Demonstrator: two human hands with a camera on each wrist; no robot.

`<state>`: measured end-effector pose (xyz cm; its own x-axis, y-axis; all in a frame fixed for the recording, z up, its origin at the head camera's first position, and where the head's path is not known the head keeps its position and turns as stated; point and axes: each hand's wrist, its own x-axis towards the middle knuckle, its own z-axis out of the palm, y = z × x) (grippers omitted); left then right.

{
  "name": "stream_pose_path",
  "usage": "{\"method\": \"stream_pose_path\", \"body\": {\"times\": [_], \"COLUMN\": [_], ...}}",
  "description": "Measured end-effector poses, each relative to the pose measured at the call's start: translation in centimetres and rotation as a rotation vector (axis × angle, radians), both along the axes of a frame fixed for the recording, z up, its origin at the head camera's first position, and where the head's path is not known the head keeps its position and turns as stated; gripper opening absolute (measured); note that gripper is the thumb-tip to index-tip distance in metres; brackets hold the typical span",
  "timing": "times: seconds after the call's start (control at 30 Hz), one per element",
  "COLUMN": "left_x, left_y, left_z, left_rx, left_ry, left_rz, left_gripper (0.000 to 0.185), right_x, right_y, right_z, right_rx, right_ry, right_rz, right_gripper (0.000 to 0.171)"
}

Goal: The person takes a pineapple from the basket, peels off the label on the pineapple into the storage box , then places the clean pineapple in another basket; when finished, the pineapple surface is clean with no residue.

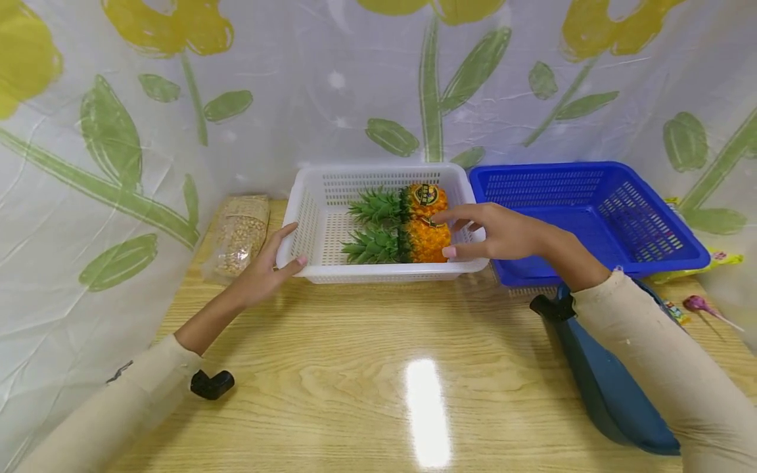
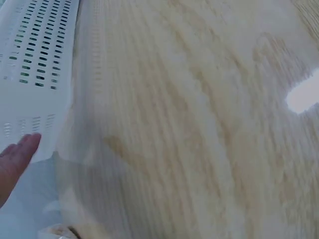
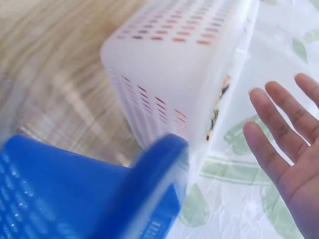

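Observation:
A white perforated basket (image 1: 386, 270) stands on the table, holding two pineapple-shaped items side by side. The rear pineapple (image 1: 427, 197) and the front pineapple (image 1: 428, 243) have orange bodies to the right, green leaf crowns to the left, and dark round labels. At the basket's front left corner, my left hand (image 1: 260, 279) touches the rim with thumb and fingers spread. My right hand (image 1: 503, 231) hovers over the basket's right end, near the pineapples, fingers apart. The right wrist view shows that hand's straight fingers (image 3: 279, 137) with nothing in them.
A blue perforated basket (image 1: 597, 268) stands right of the white one, under my right forearm. A bag of pale grains (image 1: 239, 240) lies at the left. A dark teal container (image 1: 618, 387) sits below my right sleeve; a purple lollipop (image 1: 696, 303) lies at the right edge.

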<state>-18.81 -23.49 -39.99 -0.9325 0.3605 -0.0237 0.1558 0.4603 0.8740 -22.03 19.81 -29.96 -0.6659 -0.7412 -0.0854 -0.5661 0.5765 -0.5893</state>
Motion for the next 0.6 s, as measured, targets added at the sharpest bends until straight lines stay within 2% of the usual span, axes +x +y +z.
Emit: {"method": "stream_pose_path", "body": {"times": [0.1, 0.3, 0.6], "left_x": [-0.3, -0.2, 0.1], "left_y": [0.1, 0.2, 0.4], "left_z": [-0.3, -0.6, -0.5], "left_rx": [0.084, 0.181, 0.206], "left_ry": [-0.041, -0.074, -0.096], "left_rz": [-0.003, 0.001, 0.008], "left_gripper": [0.076, 0.078, 0.079], "right_x": [-0.9, -2.6, -4.6], "right_y": [-0.1, -0.4, -0.6], "right_z": [0.4, 0.8, 1.2], "right_rx": [-0.011, -0.01, -0.015], "right_ry": [0.0, -0.026, -0.081], "right_rz": [-0.011, -0.046, -0.102], "right_gripper": [0.053, 0.048, 0.053]}}
